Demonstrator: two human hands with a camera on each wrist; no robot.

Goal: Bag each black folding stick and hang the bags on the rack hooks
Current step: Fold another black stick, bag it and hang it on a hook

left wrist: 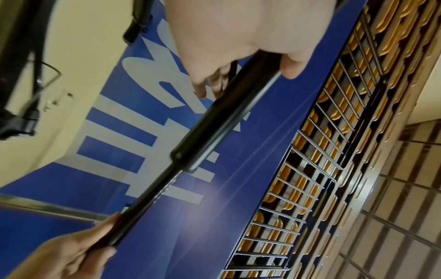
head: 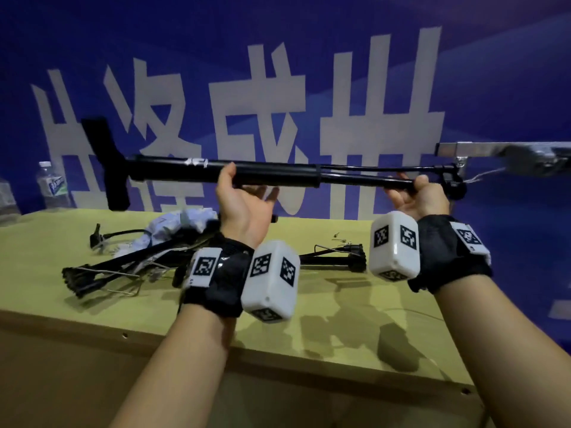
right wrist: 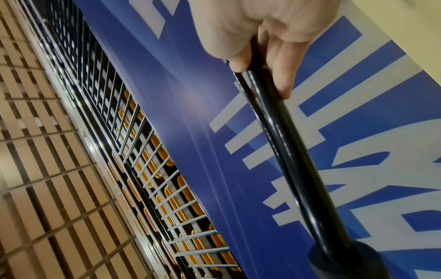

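Plainly little is done yet. Nearest, the left hand (head: 239, 199) props the thick barrel of a black folding stick (head: 272, 176) on thumb and palm, fingers loosely spread beneath it; the right hand (head: 417, 196) curls round the thin shaft, holding it level above the counter (head: 309, 319). Below the hands, more folded sticks (head: 102, 273) and a crumpled pale bag (head: 173, 223) lie unbagged. Beyond the right hand, the metal rack bar (head: 469, 148) shows no hung bag, so bagging and hanging seem mostly ahead.
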